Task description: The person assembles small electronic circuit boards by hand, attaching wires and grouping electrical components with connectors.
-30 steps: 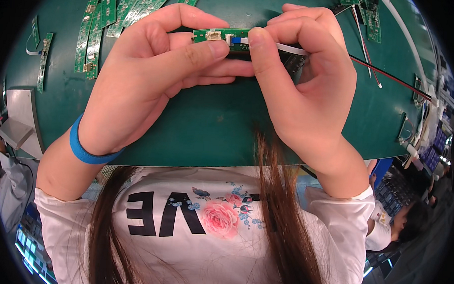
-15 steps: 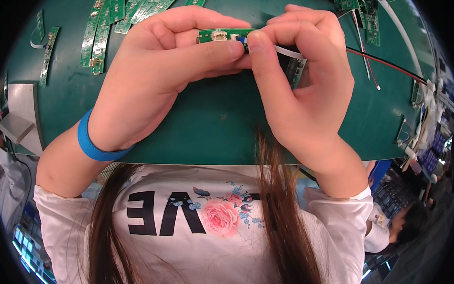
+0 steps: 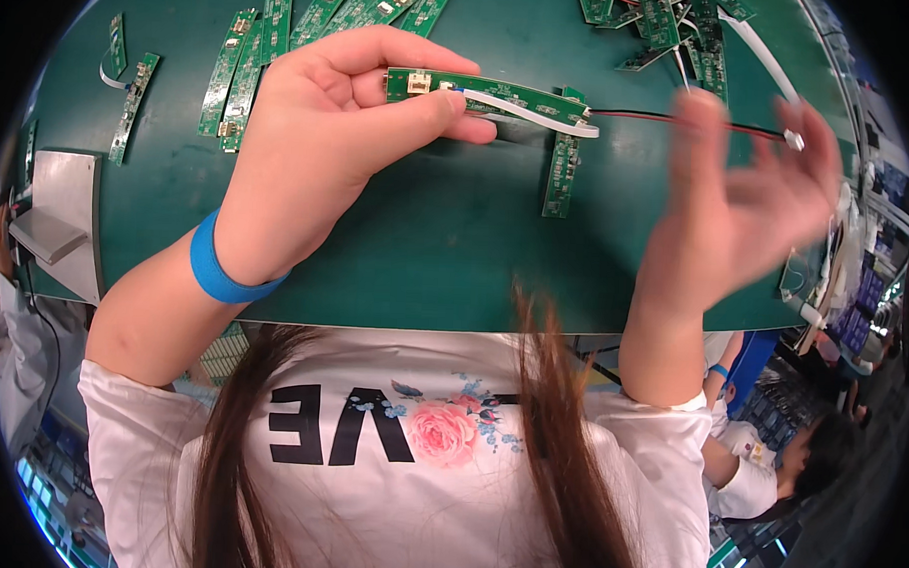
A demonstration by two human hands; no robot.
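My left hand (image 3: 330, 129) pinches one end of a long green circuit board (image 3: 526, 94) between thumb and fingers, above the table. A white flat ribbon cable (image 3: 521, 110) runs from a connector beside my thumb along the board and bends back near its far end. Crosswise behind that end is a shorter green board (image 3: 559, 178); whether it is joined to the ribbon is hidden. Red and black wires (image 3: 641, 114) stretch rightward to a white plug (image 3: 793, 141) by my right fingers. My right hand (image 3: 743, 204) is motion-blurred, its thumb and fingers apart, gripping nothing visible.
Several green circuit boards (image 3: 275, 22) lie in a row at the far left, with two cable-joined boards (image 3: 133, 108) farther left. Another pile of boards and cables (image 3: 674, 31) sits at the far right. A grey metal stand (image 3: 67, 210) stands at the left table edge.
My right hand has let go of the ribbon end by the connector and moved right, fingers spreading. The board and ribbon are now exposed. My left hand keeps its hold.
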